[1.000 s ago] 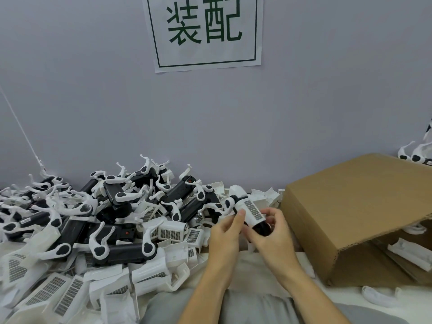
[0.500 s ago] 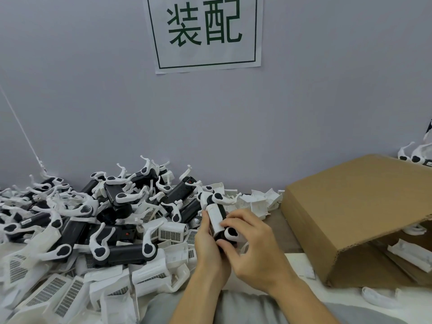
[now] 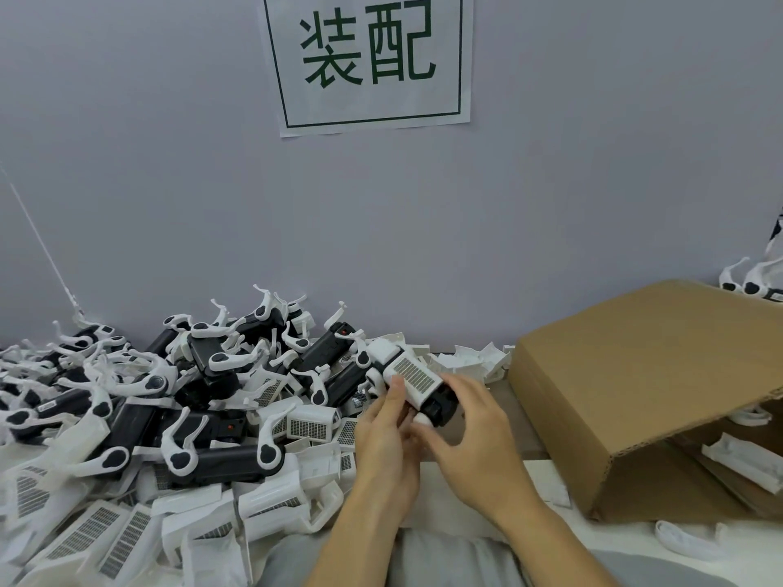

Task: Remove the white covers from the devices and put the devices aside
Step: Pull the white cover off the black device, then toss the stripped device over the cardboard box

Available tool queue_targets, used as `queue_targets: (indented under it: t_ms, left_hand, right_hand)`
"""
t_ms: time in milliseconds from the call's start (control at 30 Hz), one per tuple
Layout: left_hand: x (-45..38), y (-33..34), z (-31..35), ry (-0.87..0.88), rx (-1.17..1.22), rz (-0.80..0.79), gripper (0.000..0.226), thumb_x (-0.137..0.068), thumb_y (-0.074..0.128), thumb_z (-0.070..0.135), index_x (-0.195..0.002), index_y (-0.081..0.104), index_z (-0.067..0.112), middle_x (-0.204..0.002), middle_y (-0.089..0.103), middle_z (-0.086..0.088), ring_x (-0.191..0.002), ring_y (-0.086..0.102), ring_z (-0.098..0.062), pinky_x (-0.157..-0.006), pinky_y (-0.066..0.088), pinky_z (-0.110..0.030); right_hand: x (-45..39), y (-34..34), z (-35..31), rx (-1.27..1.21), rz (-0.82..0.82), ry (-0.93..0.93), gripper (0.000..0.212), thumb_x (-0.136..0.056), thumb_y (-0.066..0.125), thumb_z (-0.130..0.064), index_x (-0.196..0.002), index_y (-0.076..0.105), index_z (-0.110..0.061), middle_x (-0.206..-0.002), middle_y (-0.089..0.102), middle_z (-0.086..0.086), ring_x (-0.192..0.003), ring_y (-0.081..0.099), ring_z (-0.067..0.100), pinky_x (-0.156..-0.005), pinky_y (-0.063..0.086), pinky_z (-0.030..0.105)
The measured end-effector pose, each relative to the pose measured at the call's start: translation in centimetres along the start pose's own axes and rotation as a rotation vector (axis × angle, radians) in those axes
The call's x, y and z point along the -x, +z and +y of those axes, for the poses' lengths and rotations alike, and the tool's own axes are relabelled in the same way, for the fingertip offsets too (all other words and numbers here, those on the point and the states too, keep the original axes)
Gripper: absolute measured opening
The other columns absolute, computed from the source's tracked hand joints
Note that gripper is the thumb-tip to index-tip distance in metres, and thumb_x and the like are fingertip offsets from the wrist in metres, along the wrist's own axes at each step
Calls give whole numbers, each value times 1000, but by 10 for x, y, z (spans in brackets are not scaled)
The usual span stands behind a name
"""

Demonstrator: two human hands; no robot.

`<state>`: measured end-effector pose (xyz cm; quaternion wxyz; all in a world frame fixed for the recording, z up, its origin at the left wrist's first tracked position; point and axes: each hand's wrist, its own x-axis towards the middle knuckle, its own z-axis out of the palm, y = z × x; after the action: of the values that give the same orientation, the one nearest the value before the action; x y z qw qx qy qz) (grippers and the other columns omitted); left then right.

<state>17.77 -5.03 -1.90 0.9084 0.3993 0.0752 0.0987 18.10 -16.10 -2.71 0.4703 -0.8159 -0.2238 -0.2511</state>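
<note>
- We grip a device, its white cover on, with our left hand and right hand above the work surface.
- A heap of devices lies left; a cardboard box lies right.
- A paper sign hangs on the grey wall.

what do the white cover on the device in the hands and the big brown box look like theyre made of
White cover: apparently moulded plastic, matte white, with crisp edges and a grid of vent slots; still on the black device, which looks like matte plastic or rubbery coating, hard to tell. Brown box: corrugated cardboard, its fluted layer showing along the cut edge, its surface dull.
</note>
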Motion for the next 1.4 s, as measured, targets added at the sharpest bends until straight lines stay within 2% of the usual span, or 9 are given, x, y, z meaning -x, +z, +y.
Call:
queue_targets:
  t_ms: [200, 433, 567, 667, 900, 1033, 1100, 1233, 1400]
  left_hand:
    - [-4, -2, -7, 231, -376, 143, 25, -90, 73, 29, -71, 72, 12, -68, 70, 1, -65, 62, -14, -65, 50, -27]
    - [3, 0, -4, 285, -318, -17, 30, -93, 68, 36, -122, 65, 42, -116, 70, 5, -104, 69, -8, -87, 54, -30]
    - [4, 1, -4, 207, -262, -41, 39, -83, 80, 36, -119, 68, 44, -120, 71, -4, -115, 67, -22, -91, 59, -41]
    - [1, -1, -1, 213, -232, 36, 32, -90, 75, 21, -117, 69, 36, -109, 75, -6, -100, 72, -20, -69, 61, -32]
    - [-3, -1, 6, 199, -337, 98, 32, -87, 78, 19, -117, 67, 23, -82, 69, 3, -66, 70, -2, -57, 58, -27]
    - [1, 3, 8, 131, -293, 28, 22, -88, 74, 43, -105, 75, 30, -97, 77, 4, -95, 74, -22, -75, 62, -39]
    - [2, 3, 8, 93, -216, 51, 18, -96, 62, 38, -92, 77, 29, -89, 78, 2, -83, 77, -29, -60, 60, -34]
    - [0, -5, -6, 132, -770, 110, 16, -96, 50, 1, -95, 63, 10, -86, 67, -11, -66, 62, -27, -47, 49, -28]
    - [7, -5, -20, 211, -1405, -219, 29, -87, 54, -2, -72, 62, 21, -68, 69, -5, -64, 58, -17, -62, 43, -23]
  right_hand:
    - [-7, -15, 11, -457, 276, 407, 13, -96, 62, -18, -107, 68, -20, -86, 69, -5, -71, 66, 6, -64, 57, 25]
    - [-9, -25, 12, -769, 193, 617, 31, -78, 51, -37, -84, 56, -7, -82, 54, 15, -69, 55, 19, -36, 38, 22]
    - [-7, -21, 14, -651, 16, 602, 42, -94, 46, -31, -102, 55, 9, -112, 55, 31, -88, 64, 32, -54, 42, 31]
    - [-7, -22, 11, -490, -50, 524, 22, -100, 49, -23, -99, 67, -11, -98, 68, 13, -94, 64, 26, -74, 49, 32]
    - [-17, -48, 4, 201, -426, 286, 12, -82, 72, -21, -93, 69, -16, -84, 67, 7, -68, 52, 16, -59, 41, 23]
    - [-20, -62, 2, 11, -457, 407, 18, -85, 71, -15, -104, 69, -14, -98, 74, 8, -76, 73, 27, -76, 61, 41]
    - [-20, -69, 2, -213, -461, 539, 15, -89, 68, -11, -103, 71, -14, -96, 77, 8, -70, 75, 28, -73, 62, 39]
    - [-24, -80, -3, -419, -479, 695, 16, -96, 57, -12, -99, 72, -6, -91, 78, 9, -71, 73, 24, -70, 59, 33]
    - [-48, -116, -13, -871, -184, 758, 22, -100, 48, -9, -100, 68, 0, -83, 75, 14, -63, 71, 24, -62, 60, 34]
